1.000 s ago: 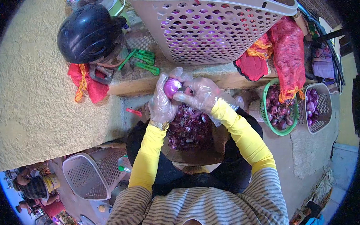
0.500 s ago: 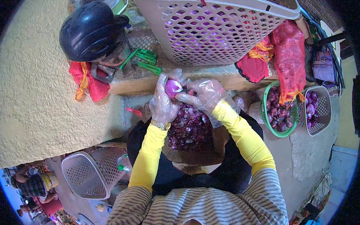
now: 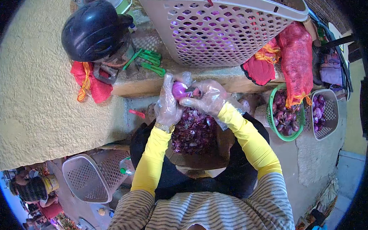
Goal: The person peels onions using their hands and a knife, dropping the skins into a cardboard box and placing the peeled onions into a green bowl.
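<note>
Between my two gloved hands is a purple onion (image 3: 180,90). My left hand (image 3: 168,102), in a clear plastic glove, is wrapped round its left side. From the right, my right hand (image 3: 209,98) is closed on a small tool, mostly hidden by the fingers, with a reddish part (image 3: 196,92) showing beside the onion. Under both hands a box (image 3: 223,148) between my knees holds a heap of dark purple onion skins (image 3: 194,133).
A large perforated basket (image 3: 213,33) of onions stands ahead. At the right are a green basket (image 3: 288,138), a smaller crate (image 3: 334,111) and a red mesh sack (image 3: 296,58). A black helmet (image 3: 92,32) and an empty-looking crate (image 3: 83,179) are left. People (image 3: 30,187) sit far left.
The onion has turned and shifted slightly right in my left hand. My right hand's fingers have moved a little against it.
</note>
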Tool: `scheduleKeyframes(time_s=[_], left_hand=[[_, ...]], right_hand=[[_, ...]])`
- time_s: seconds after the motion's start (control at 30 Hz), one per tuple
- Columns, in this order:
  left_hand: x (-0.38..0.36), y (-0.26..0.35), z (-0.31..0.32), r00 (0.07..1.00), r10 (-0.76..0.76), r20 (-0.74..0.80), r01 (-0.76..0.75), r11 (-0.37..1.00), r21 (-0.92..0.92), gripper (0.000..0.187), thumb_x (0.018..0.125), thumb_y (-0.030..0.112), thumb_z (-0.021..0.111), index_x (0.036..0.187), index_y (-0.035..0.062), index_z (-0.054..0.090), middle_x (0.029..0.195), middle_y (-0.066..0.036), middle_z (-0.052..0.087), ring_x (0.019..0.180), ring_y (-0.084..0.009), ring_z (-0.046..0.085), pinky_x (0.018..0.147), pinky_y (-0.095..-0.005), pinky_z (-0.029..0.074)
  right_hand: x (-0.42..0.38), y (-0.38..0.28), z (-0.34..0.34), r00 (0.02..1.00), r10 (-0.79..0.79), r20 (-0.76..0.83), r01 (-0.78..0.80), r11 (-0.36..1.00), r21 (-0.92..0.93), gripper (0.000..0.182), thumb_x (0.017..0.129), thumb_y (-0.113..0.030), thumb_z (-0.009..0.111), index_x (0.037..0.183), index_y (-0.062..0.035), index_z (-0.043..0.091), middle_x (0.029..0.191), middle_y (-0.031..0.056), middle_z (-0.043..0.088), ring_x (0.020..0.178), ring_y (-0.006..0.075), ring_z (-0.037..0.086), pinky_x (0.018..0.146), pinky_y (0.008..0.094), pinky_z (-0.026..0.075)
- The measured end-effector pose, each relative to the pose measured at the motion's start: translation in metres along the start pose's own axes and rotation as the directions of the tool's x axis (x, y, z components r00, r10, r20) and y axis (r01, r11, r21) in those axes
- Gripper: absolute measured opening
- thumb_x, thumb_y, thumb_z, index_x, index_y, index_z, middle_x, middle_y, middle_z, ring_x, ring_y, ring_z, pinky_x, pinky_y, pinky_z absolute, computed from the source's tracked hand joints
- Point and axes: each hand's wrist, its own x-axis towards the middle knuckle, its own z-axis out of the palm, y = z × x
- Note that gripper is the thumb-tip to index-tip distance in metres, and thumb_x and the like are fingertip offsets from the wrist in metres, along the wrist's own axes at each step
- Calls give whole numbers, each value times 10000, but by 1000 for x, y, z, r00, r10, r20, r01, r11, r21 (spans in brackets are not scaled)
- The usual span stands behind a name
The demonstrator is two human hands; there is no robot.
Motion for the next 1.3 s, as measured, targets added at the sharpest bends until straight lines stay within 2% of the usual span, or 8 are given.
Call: scheduleKeyframes(time_s=[0.27, 0.33, 0.43, 0.9, 1.07, 1.13, 1.23, 1.3], left_hand=[[5, -8, -11, 999, 4, -49, -5, 1000, -19, 477, 1055, 510, 423, 1166, 80, 597, 1018, -69, 640, 942, -178, 636, 828, -334, 546], [1, -11, -15, 946, 325, -17, -250, 761, 599, 478, 1051, 514, 431, 1157, 78, 597, 1047, -73, 650, 960, -185, 632, 847, -340, 541], [10, -6, -18, 983, -67, -170, 50, 994, -101, 460, 1046, 506, 457, 1146, 79, 597, 1072, -78, 657, 951, -194, 635, 854, -345, 539], [11, -19, -24, 961, 166, -221, -149, 985, 90, 390, 1046, 450, 490, 1155, 81, 552, 964, -59, 629, 875, -181, 614, 821, -346, 520], [6, -22, -33, 899, 429, -87, -295, 742, 602, 433, 1069, 482, 419, 1031, 75, 560, 924, -49, 601, 839, -147, 589, 803, -313, 516], [12, -21, -49, 884, 418, 212, -326, 223, 919, 664, 997, 132, 608, 1546, 54, 243, 1205, -112, 659, 1030, -237, 655, 854, -412, 541], [14, -19, -41, 989, 143, -41, -104, 863, 494, 471, 1047, 284, 546, 1435, 35, 449, 1217, -105, 660, 1060, -220, 648, 872, -383, 540], [19, -20, -33, 995, 102, -24, -82, 904, 419, 439, 1054, 348, 515, 1363, 36, 518, 1206, -95, 662, 1061, -208, 642, 898, -380, 532]], right_hand=[[0, -2, -4, 995, 73, 72, -69, 996, -58, 571, 760, -647, 742, 696, -82, 694, 654, 138, 650, 617, 342, 642, 608, 435, 499], [-1, -4, -4, 999, 16, 45, -12, 997, -78, 574, 769, -652, 730, 698, -83, 696, 652, 140, 649, 626, 345, 646, 610, 435, 498], [-1, -5, -4, 999, -13, 41, 13, 1000, -21, 573, 736, -638, 772, 731, -72, 687, 648, 149, 630, 613, 344, 622, 615, 427, 499], [-1, 18, 29, 979, 125, -158, -82, 964, 254, 561, 708, -433, 894, 809, 19, 577, 716, 90, 529, 681, 211, 483, 667, 389, 449], [2, 3, 19, 965, 82, -251, -23, 973, 228, 508, 742, -388, 878, 775, 24, 583, 697, 85, 516, 664, 208, 473, 659, 387, 442], [2, 6, 17, 974, 76, -215, -24, 972, 233, 460, 779, -330, 865, 709, 11, 564, 678, 58, 498, 659, 183, 456, 658, 371, 441], [4, 17, 24, 963, 74, -258, 16, 943, 333, 436, 818, -277, 845, 657, -11, 539, 668, 28, 480, 659, 145, 434, 648, 348, 427], [6, 20, 21, 955, 138, -263, -29, 925, 379, 434, 832, -271, 837, 657, -25, 525, 672, 14, 475, 664, 128, 430, 641, 334, 415]])
